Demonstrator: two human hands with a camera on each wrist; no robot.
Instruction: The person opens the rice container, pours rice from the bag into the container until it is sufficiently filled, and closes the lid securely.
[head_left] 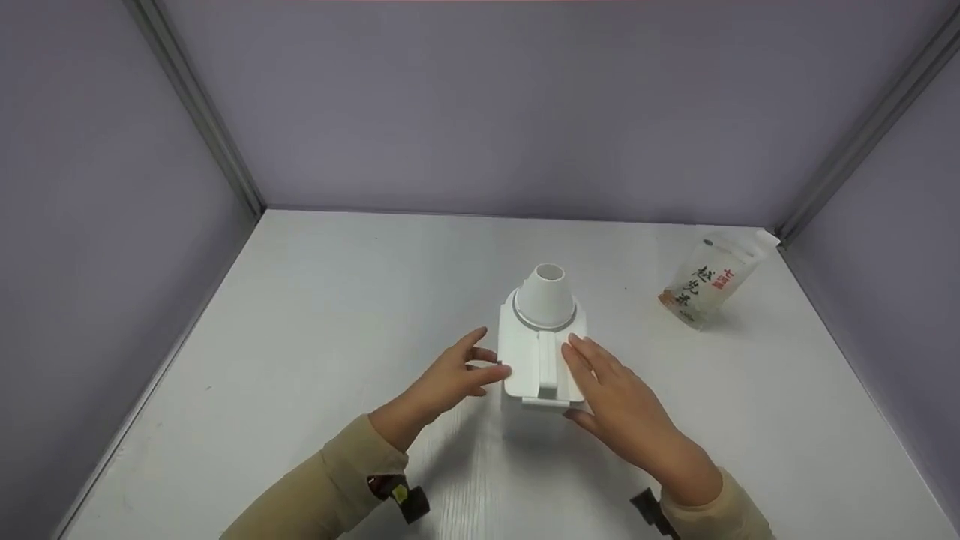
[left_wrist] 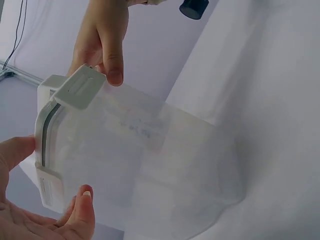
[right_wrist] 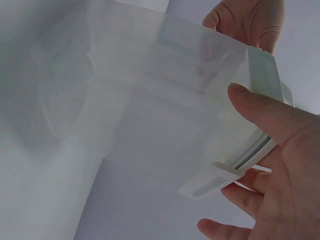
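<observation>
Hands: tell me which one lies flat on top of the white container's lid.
The right hand. Its straight fingers rest on the lid of the white container, while the left hand only touches the container's left side edge.

There are two hands, left (head_left: 450,379) and right (head_left: 619,401), one white container (head_left: 541,360), one cup (head_left: 545,296), and one pouch (head_left: 705,281).

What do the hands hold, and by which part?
The white plastic container: left hand at its left lid edge, right hand flat on its lid; no closed grip.
</observation>
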